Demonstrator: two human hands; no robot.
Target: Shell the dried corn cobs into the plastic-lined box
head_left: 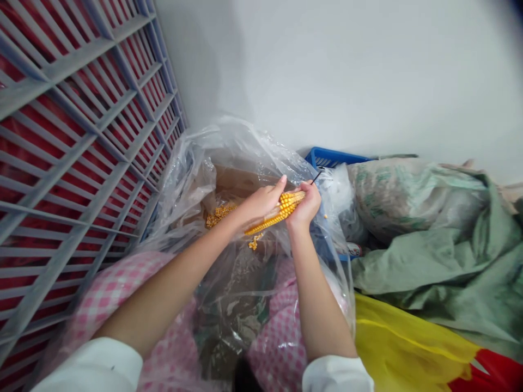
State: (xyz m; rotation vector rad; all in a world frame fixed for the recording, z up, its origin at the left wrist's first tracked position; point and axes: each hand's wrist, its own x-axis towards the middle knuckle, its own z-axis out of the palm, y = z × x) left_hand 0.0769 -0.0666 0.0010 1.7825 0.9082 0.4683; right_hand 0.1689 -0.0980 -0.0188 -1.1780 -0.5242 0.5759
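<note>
A yellow ear of corn [267,220] lies slantwise between my hands, with some kernels stripped from its upper side. My left hand [263,201] is closed along the cob, its thumb on top. Around the cob's right end, my right hand [305,208] is closed too. A thin dark rod [316,177] sticks out above that fist; its other end is hidden. Below the ear is a clear plastic bag [241,133], open at the top. Loose kernels [220,215] are heaped inside at the left, and a smaller cluster of kernels [255,242] shows under the ear.
A grey slatted crate [87,128] with red material behind its bars rises at the left. White wall [327,71] stands behind. To the right are a blue basket [335,157], a stuffed sack [412,190], green cloth [433,267] and a yellow bag [404,337]. Pink checked fabric [122,288] shows below.
</note>
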